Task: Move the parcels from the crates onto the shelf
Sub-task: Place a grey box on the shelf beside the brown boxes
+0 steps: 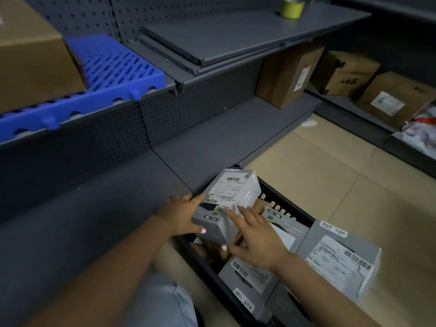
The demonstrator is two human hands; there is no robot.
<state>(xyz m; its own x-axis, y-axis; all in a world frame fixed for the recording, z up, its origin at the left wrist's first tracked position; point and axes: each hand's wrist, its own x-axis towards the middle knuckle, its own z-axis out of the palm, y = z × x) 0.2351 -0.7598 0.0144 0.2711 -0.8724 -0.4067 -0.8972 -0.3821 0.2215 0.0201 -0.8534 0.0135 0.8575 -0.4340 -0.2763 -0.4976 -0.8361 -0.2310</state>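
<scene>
**Entry: grey carton lifted from black crate, bound for bottom shelf**

Item in hand: a grey rectangular cardboard parcel with a white barcoded shipping label (227, 204), tilted, raised above the far end of the black slatted plastic crate (286, 204) at 6 o'clock in the view. It sits just beside the front edge of the dark grey metal bottom shelf (118, 197), not yet on it.

Left hand (182, 214): fingers curled round the parcel's left side, thumb under the near lower corner, gripping. Right hand (256, 234): fingers fairly straight and spread flat against the parcel's right face, thumb low near its bottom edge; it presses and steadies, with no clear curl round the box.

Still in the crate: further grey labelled cartons (250, 276), one larger grey box (339, 258) at 4 o'clock riding on the crate's right edge, and brown card packaging beneath.

Elsewhere: brown cardboard boxes (289, 74) on the shelf at 1 o'clock; a blue perforated plastic pallet (111, 64) at 10 o'clock on the upper tier; a roll of yellow-green tape (293, 7) at 12 o'clock.

Handling advice, as a judgement: keep both palms squeezing opposite faces, level the box before it clears the crate rim, carry it toward 10 o'clock onto the bare shelf surface, set it flat and push it well back, label outward. Avoid nudging the larger box on the crate's edge.
</scene>
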